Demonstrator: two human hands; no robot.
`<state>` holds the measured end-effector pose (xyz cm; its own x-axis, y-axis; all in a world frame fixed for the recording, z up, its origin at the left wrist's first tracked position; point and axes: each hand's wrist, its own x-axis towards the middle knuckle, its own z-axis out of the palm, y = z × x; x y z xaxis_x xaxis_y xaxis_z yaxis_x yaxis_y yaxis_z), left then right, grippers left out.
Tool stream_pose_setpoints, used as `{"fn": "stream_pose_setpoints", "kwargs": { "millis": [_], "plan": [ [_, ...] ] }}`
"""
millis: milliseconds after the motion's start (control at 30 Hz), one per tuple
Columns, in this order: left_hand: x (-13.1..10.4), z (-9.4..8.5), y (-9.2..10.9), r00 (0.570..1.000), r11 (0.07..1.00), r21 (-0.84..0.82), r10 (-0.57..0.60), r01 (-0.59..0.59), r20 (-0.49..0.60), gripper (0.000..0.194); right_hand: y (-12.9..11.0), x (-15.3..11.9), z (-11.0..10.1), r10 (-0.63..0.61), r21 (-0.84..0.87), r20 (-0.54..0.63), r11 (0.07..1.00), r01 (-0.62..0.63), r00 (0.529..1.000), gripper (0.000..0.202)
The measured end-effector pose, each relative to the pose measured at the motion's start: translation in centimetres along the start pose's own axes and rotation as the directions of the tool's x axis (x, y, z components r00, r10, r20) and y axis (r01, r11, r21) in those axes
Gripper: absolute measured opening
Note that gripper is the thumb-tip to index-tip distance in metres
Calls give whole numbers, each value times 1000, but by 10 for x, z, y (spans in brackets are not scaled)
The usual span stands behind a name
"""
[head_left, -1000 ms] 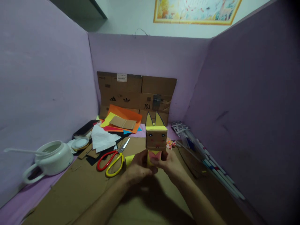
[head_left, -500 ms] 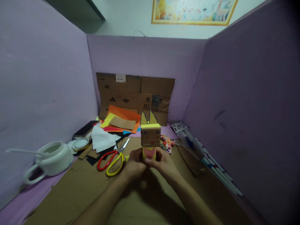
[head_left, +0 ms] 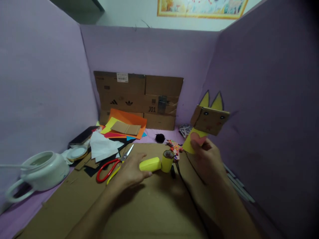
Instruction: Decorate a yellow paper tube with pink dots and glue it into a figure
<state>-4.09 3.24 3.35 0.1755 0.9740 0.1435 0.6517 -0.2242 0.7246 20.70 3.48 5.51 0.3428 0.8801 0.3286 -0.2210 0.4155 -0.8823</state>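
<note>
On the right, my right hand (head_left: 208, 159) grips a cardboard cat figure (head_left: 210, 119) by its yellow body, thumb against the pink heart. The figure is tilted, its boxy brown head topped with two pointed yellow ears. Low over the cardboard mat, my left hand (head_left: 132, 171) has its thumb and fingers apart around the left end of a yellow block-like piece (head_left: 151, 164). Whether it touches that piece is unclear. Beside it stands a short yellow tube (head_left: 167, 162), its hollow top facing up. Red-and-yellow-handled scissors (head_left: 109, 168) lie left of my left hand.
A white pot (head_left: 47, 174) with a handle stands at the left. Coloured paper sheets (head_left: 129, 116) and white paper (head_left: 102, 146) lie at the back left. A black fuzzy ball (head_left: 160, 137) and a patterned piece (head_left: 175, 147) lie behind the tube. Purple panels enclose three sides.
My right hand has carried the cat figure right and tilted it. My left hand has left the figure and moved left to the yellow piece. The tube and black ball are now visible.
</note>
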Motion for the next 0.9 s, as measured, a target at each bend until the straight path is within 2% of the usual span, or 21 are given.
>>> {"fn": "stream_pose_setpoints", "kwargs": {
  "millis": [100, 200, 267, 400, 533, 633, 767, 833, 900],
  "plan": [
    [-2, 14, -1, 994, 963, 251, 105, -98, -14, 65, 9, 3, 1, -4, -32, 17, 999, 4, 1000, 29],
    [-3, 20, 7, 985, 921, 364, 168, -141, -43, 63, 15, 3, 4, 13, -45, 53, 999, -10, 999, 30],
    [-3, 21, 11, 988, 910, 396, 152, -125, -37, 63, 16, 2, 6, 28, -40, 76, 999, -25, 997, 32],
    [-3, 22, 13, 997, 872, 484, 43, -69, 64, 63, 15, 1, 5, 38, -51, 74, 998, -34, 997, 32],
    [-1, 19, 12, 997, 854, 519, 5, -41, 72, 43, 12, -1, 5, 49, -108, 78, 993, -41, 996, 29],
    [1, 9, 10, 1000, 919, 394, -20, 20, -4, 38, 10, -2, 6, 57, -139, 89, 989, -44, 994, 30],
    [3, -8, 8, 991, 995, 9, -93, 95, -101, 50, 11, -3, 4, 68, -151, 86, 987, -55, 994, 31],
    [4, -12, 7, 991, 968, -240, -102, 79, -86, 54, 11, -4, 4, 77, -152, 88, 986, -63, 993, 31],
    [5, -11, 5, 994, 873, -483, -101, 70, -40, 54, 12, -5, 5, 82, -142, 94, 988, -68, 992, 30]
  ]
}}
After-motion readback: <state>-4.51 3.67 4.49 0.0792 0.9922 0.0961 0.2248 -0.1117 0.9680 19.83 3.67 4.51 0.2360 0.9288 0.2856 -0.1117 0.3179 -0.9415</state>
